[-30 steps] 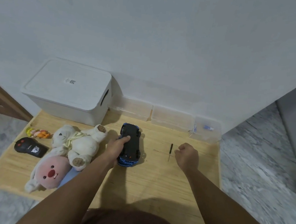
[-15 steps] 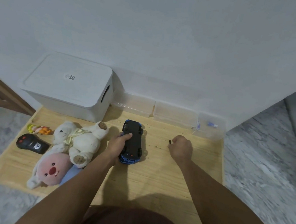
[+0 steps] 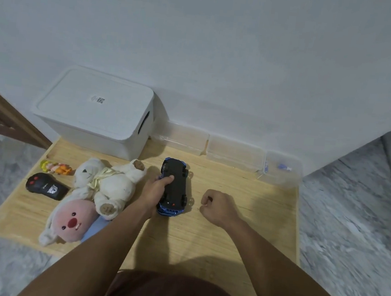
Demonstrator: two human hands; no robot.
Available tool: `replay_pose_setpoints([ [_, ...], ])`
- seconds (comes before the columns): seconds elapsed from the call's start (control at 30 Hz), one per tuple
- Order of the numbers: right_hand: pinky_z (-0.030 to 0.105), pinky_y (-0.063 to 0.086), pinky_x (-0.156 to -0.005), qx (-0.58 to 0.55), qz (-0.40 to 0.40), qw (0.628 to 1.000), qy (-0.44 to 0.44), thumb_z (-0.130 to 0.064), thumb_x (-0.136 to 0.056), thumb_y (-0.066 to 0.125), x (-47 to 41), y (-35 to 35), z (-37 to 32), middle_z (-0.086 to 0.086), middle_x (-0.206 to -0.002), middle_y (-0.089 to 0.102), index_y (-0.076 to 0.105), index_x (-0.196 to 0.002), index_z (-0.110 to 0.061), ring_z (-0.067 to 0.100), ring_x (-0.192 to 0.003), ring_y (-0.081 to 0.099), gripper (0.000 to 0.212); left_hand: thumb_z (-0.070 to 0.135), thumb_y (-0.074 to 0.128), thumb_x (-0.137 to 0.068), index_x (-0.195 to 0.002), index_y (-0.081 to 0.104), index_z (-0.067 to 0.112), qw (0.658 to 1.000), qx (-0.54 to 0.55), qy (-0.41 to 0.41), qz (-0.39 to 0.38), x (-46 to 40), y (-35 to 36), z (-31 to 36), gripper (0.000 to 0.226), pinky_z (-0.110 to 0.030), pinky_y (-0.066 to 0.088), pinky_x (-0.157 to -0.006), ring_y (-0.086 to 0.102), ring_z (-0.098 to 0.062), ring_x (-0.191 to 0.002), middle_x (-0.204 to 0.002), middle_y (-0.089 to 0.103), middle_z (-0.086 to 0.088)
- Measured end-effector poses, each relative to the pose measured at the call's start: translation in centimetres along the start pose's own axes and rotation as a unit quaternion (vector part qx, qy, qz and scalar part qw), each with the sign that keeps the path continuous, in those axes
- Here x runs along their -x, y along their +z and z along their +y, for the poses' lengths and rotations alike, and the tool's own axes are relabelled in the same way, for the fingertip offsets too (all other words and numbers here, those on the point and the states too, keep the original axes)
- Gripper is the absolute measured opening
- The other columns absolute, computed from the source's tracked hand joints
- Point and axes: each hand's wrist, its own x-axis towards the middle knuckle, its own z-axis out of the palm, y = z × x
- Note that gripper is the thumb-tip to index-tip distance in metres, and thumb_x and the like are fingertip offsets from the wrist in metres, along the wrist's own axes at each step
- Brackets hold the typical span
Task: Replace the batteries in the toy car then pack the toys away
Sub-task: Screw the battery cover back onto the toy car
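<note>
Toy car sits belly-up mid-frame on the wood board, wheels up. Prob light, hard plastic, a bit slick, so best held by the sides w/ fingers clear of the battery door. Left hand wraps its left flank, thumb on the underside. Right hand, just right of the car, is curled into a fist; something dark peeks out, can't tell what tbh.

Low wooden table on marbled floor. At twelve o'clock, upturned blue toy car. At eleven, lidded white storage box. At one, three clear tubs. At nine and ten, white bear plush, pink plush, black remote, small figurine.
</note>
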Motion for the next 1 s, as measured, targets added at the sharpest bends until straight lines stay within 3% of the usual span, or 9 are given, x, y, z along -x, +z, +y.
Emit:
replay_pose_setpoints([
  [0.07,0.021,0.049,-0.076,0.030,-0.001,0.999,-0.026,-0.014,-0.082,0.064,0.2,0.4,0.4,-0.006,-0.088,0.069,0.073,-0.092,-0.020,0.009,-0.081,0.058,0.014,0.026,0.065,-0.089,-0.108,0.065,0.014,1.000,-0.004,-0.002,-0.002,0.1,0.0,0.0,0.023,-0.051,0.054,-0.091,0.070,-0.034,-0.094,-0.102,0.073,-0.015],
  [0.17,0.018,0.044,-0.077,0.055,0.013,0.997,-0.054,-0.021,-0.087,0.066,0.4,0.5,0.5,-0.005,-0.097,0.073,0.075,-0.099,-0.019,0.010,-0.089,0.063,0.015,0.026,0.065,-0.089,-0.110,0.064,0.012,1.000,-0.003,-0.005,-0.004,0.4,0.1,0.1,0.026,-0.047,0.056,-0.086,0.070,-0.034,-0.095,-0.103,0.073,-0.015],
  [0.37,0.030,0.046,-0.075,0.172,0.022,0.979,-0.111,-0.021,-0.093,0.050,0.8,0.9,0.0,0.000,-0.097,0.070,0.074,-0.096,-0.018,0.021,-0.090,0.063,0.025,0.032,0.071,-0.081,-0.112,0.065,0.014,1.000,-0.019,-0.001,0.000,0.2,0.2,-0.1,0.036,-0.053,0.054,-0.090,0.069,-0.035,-0.096,-0.104,0.073,-0.014],
  [0.5,0.034,0.043,-0.073,0.237,0.044,0.960,-0.139,-0.019,-0.094,0.044,1.0,1.7,-0.2,0.006,-0.102,0.064,0.066,-0.104,-0.011,0.026,-0.093,0.060,0.026,0.026,0.067,-0.088,-0.108,0.064,0.014,1.000,-0.015,0.006,-0.008,0.7,0.7,0.0,0.023,-0.051,0.054,-0.091,0.068,-0.034,-0.096,-0.102,0.073,-0.013],
  [0.73,0.028,0.042,-0.071,0.067,0.101,0.992,-0.045,-0.017,-0.095,0.047,0.1,0.6,-1.3,-0.003,-0.095,0.059,0.057,-0.091,-0.022,0.017,-0.089,0.055,0.012,0.014,0.060,-0.089,-0.112,0.061,0.014,0.999,-0.002,0.015,-0.034,1.4,0.8,0.4,0.024,-0.050,0.055,-0.085,0.067,-0.036,-0.098,-0.104,0.071,-0.016],
  [1.0,0.031,0.045,-0.074,-0.006,0.126,0.985,-0.121,-0.021,-0.093,0.053,-1.3,-3.5,-5.1,-0.002,-0.097,0.065,0.065,-0.094,-0.018,0.019,-0.090,0.059,0.012,0.008,0.059,-0.088,-0.115,0.061,0.013,0.995,-0.015,0.054,-0.077,2.1,1.9,1.1,0.028,-0.049,0.055,-0.085,0.067,-0.039,-0.097,-0.108,0.070,-0.021],
])
